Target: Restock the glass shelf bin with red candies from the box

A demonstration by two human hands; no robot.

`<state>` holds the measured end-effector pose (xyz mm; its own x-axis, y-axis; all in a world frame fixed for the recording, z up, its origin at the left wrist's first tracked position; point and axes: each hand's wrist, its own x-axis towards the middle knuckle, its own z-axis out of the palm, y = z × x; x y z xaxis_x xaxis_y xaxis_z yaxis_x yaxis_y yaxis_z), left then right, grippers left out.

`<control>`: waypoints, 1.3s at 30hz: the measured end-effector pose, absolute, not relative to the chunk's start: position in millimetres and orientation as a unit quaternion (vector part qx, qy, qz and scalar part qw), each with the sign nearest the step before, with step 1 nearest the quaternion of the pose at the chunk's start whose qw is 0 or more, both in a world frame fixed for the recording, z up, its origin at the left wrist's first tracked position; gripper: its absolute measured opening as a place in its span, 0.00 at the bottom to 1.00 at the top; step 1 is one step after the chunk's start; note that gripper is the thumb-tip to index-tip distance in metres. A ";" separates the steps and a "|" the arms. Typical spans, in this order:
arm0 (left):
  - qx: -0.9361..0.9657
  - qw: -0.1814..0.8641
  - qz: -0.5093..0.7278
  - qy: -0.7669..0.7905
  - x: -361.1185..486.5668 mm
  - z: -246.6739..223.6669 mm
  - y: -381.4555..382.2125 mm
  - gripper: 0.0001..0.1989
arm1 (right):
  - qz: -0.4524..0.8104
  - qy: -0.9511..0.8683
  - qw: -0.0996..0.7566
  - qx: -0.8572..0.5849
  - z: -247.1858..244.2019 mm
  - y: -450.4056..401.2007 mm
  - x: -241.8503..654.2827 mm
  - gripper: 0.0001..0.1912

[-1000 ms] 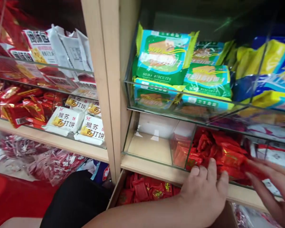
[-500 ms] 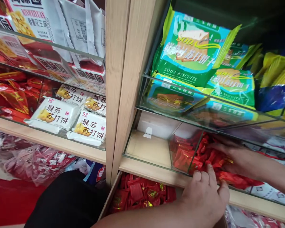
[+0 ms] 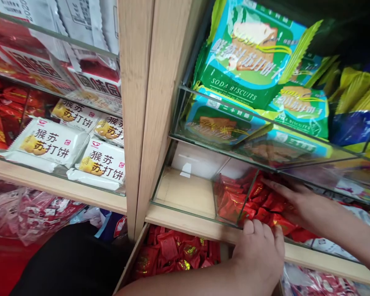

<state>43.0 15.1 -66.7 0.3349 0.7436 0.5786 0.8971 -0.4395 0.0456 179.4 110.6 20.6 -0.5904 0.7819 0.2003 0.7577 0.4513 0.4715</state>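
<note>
Left forearm (image 3: 200,279): bare, coming in low from the bottom edge, slanting rightward and up. Left hand (image 3: 260,248) back upward, fingers (image 3: 258,229) close together and bent; thumb hard to make out. Right forearm (image 3: 342,226): also bare, in from my right, angled leftward. Right hand (image 3: 299,203) farther forward than my left, hands apart, index finger (image 3: 276,186) stretched left; underside hidden, grip unclear.
</note>
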 end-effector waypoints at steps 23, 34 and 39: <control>-0.807 0.173 -0.265 -0.498 40.1 -72.1 16.0 0.19 | 0.381 0.788 0.205 0.438 35.4 94.4 117.5 0.23; -0.812 0.172 -0.273 -0.487 37.4 -73.0 16.9 0.19 | 0.302 0.851 0.133 0.408 24.5 106.3 151.4 0.30; -0.813 0.169 -0.269 -0.488 37.4 -71.3 16.3 0.18 | 0.165 0.883 0.024 0.438 23.8 115.4 192.7 0.34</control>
<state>37.4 16.3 -71.3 0.3789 0.7025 0.6025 0.8844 -0.4665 -0.0122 192.7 115.4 23.8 -0.6151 0.7818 0.1022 0.7661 0.5619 0.3120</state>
